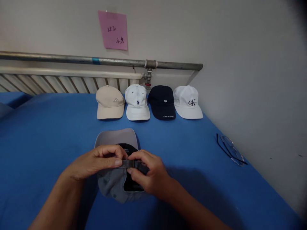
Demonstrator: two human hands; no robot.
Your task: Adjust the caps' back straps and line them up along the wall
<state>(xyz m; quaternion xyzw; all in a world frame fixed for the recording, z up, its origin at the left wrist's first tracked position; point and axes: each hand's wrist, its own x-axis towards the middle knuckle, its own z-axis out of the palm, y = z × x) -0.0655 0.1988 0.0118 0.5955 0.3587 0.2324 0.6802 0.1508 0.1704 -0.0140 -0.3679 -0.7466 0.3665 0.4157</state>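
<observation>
A grey baseball cap (112, 185) lies upside down before me, its brim pointing away and its back opening facing me. My left hand (103, 159) pinches the dark adjustment strap (127, 164) at the left, thumb on top. From the right, my right hand (148, 172) grips the same strap close to its buckle, with thumb and index finger on it. The strap runs across the arched opening. Part of the cap's dark inside shows behind my fingers; the rest is covered by my hands.
Along the far edge of the blue sheet stand a beige cap (109, 102), a pale cap (136, 102), a navy cap (161, 102) and a white cap (188, 102). Glasses (231, 150) lie at the right edge. Behind are a radiator (64, 83), a pipe (120, 62) and a pink note (114, 30).
</observation>
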